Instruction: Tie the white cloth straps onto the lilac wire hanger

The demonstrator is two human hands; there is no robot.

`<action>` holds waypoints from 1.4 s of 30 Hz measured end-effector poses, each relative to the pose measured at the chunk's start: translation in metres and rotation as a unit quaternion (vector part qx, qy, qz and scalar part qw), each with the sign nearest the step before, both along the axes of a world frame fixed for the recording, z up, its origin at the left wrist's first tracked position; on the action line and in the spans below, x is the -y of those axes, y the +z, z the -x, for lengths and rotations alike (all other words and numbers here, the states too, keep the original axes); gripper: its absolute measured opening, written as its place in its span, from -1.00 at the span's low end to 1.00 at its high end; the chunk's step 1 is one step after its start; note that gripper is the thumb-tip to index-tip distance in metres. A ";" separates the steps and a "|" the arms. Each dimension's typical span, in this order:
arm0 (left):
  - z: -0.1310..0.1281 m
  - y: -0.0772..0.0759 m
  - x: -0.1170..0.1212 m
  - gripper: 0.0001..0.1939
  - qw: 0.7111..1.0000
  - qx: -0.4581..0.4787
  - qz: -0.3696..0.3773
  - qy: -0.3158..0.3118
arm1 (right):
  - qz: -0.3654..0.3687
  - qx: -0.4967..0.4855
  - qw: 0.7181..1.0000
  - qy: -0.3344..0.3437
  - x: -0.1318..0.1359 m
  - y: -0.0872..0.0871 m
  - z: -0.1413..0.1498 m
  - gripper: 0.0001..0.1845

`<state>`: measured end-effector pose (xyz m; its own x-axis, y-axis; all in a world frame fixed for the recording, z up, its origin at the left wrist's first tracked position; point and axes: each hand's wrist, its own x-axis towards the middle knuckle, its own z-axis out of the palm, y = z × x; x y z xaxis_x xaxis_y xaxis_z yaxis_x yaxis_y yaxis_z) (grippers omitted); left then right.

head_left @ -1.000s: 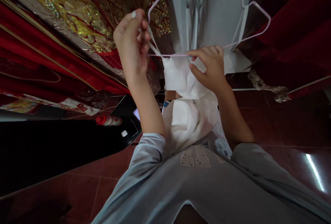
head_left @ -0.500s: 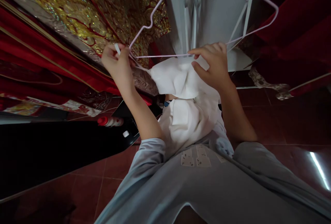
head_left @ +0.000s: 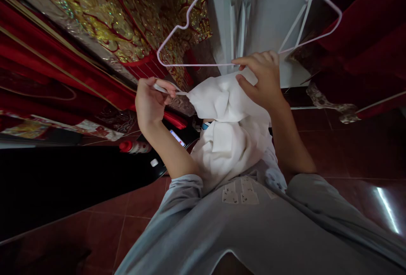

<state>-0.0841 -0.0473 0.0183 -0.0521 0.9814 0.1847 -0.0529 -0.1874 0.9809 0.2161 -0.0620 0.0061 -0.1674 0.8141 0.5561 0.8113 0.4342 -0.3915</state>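
A pale pink clothes hanger (head_left: 196, 65) is held up in front of me, its hook end beyond the top edge. My right hand (head_left: 261, 78) is closed on its lower bar, near the right side. From that right side hangs a white strap (head_left: 292, 25), looped over the hanger's shoulder. White garment cloth (head_left: 226, 97) drapes below the bar and over my lap. My left hand (head_left: 155, 101) has curled fingers through another thin white strap (head_left: 180, 92), pulling it out to the left, below and apart from the hanger's left corner.
Gold-and-red sequined garments (head_left: 108, 17) hang at the left, dark red cloth (head_left: 368, 25) at the right. Behind the hanger stand pale grey doors (head_left: 269, 12). A black table (head_left: 79, 182) carries a red-capped bottle (head_left: 135, 147), a small white case (head_left: 154, 163) and a lit phone (head_left: 177, 138).
My left hand has come down from the hanger's left corner with the strap, leaving that corner bare. The phone screen now shows. My right hand stays on the bar.
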 end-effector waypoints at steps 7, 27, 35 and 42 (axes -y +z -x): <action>-0.027 0.004 0.002 -0.65 0.989 0.135 0.035 -0.048 | -0.002 -0.007 1.000 0.004 0.002 0.001 0.000 -0.64; -0.106 0.012 -0.001 -0.56 0.965 0.258 -0.030 -0.036 | -0.204 -0.343 0.915 -0.053 -0.012 0.008 -0.042 -0.80; -0.110 0.003 -0.005 -0.66 0.964 0.264 -0.013 0.000 | -0.018 -0.389 0.919 -0.060 -0.020 0.040 -0.057 -0.77; -0.099 -0.001 -0.012 -0.57 0.971 0.229 -0.058 -0.047 | -0.031 -0.431 0.902 -0.014 -0.031 0.075 -0.053 -0.87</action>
<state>0.0150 -0.0355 0.0169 -0.0666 0.9597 0.2729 -0.5001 -0.2688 0.8232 0.2692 -0.0307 0.0813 0.3695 0.7746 0.5133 0.2274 0.4602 -0.8582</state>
